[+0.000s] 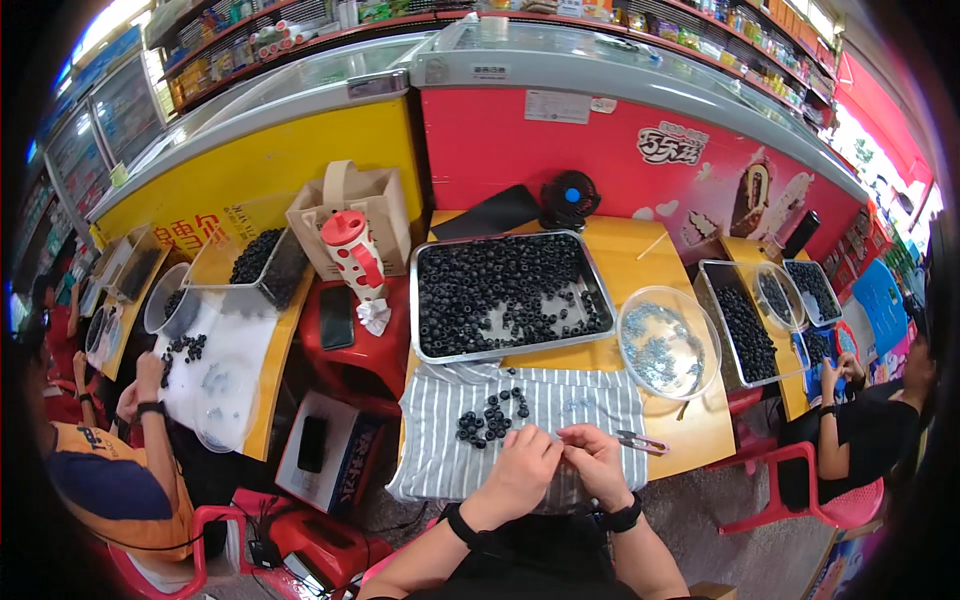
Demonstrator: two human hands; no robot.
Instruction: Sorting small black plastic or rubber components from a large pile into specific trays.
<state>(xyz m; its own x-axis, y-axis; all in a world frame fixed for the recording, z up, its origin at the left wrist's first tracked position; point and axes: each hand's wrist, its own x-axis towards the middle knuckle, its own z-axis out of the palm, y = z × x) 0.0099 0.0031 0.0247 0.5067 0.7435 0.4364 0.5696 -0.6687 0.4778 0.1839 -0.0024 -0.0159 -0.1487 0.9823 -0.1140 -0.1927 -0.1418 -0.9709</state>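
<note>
Above the near edge of a grey-and-white striped cloth [590, 400], my left hand [525, 468] and my right hand [598, 462] meet with closed fingers. Whatever they pinch is too small or hidden to make out. Just beyond my left hand lies a loose cluster of small black ring-shaped pieces [490, 420]. To the right of my right hand rests a pair of small thread snips [643, 443]. Behind the cloth, a metal tray [515, 348] holds many more black pieces. A round clear tub [668, 342] of small bluish bits stands at the right.
A small black fan [569, 200] stands behind the tray. At left are a red stool [350, 365], a spotted tumbler [352, 255] and a beige bag [385, 215]. Freezers line the back. People work at tables on both sides, one near a pink chair [805, 490].
</note>
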